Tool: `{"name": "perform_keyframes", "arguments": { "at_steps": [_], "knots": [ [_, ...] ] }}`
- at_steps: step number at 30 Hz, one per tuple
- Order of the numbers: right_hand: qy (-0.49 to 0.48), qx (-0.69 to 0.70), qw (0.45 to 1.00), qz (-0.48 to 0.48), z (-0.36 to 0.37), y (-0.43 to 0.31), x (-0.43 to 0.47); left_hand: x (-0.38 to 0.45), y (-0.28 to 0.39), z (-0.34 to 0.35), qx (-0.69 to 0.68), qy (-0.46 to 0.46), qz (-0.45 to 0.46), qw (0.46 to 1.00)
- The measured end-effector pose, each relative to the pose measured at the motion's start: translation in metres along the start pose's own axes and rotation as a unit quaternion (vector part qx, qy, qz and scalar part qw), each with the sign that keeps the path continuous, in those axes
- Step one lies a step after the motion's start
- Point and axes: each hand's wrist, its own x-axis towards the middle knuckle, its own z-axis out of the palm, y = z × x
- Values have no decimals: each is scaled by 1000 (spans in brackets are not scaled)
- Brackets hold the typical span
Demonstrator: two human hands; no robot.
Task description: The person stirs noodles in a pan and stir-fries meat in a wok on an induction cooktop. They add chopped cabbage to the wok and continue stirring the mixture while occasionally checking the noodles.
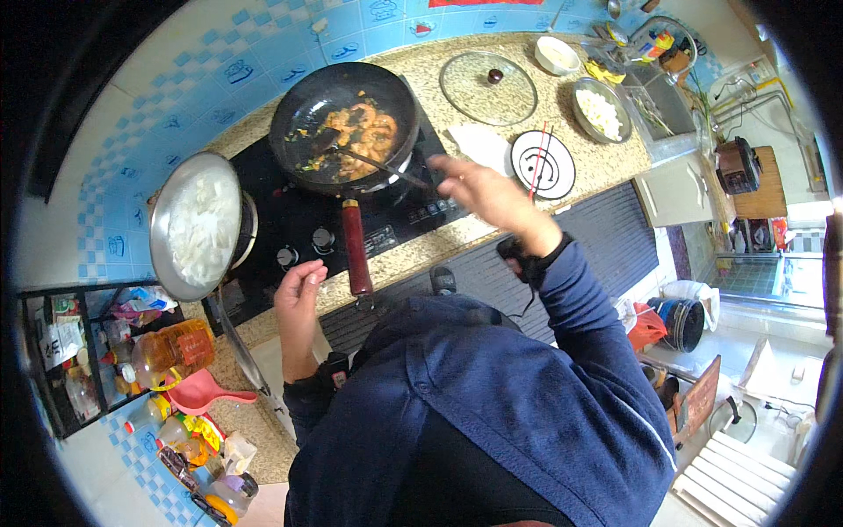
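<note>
A black wok (299,99) with a red-brown handle (356,253) sits on the black gas cooktop (303,217). Shrimp (365,138) in an orange-brown sauce with green bits lie in it. A dark spatula (372,160) rests among them, its shaft across the near right rim. My right hand (477,191), blurred, hovers beside the spatula's end with its fingers apart; no held thing shows. Left of the wok handle, my left hand (301,290) is raised with its fingers curled together and nothing visible in them. A steel pan (230,197) of pale white pieces stands on the left burner.
Right of the cooktop are a glass lid (461,85), a white cloth or paper (484,146), a patterned plate (560,172) with red chopsticks (539,158), a steel bowl (625,125) of white cubes, a white bowl (556,56) and the sink (678,109). An oil bottle (168,352) and pink scoop (197,392) stand left.
</note>
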Motion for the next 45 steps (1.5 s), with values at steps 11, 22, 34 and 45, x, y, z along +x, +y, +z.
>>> {"name": "perform_keyframes", "arguments": {
  "at_steps": [11,22,34,45],
  "knots": [
    [-32,-414,892,176,-19,203,-113,-9,21,8,47,77,-11,996],
    [201,-268,930,152,-22,183,-123,-47,44,-9,29,198,27,979],
    [512,293,800,-112,-4,-129,-101,-124,-1,-163,-48,191,59,979],
    [133,349,925,65,205,-234,121,-202,-59,-238,-6,187,4,982]
  ]
}}
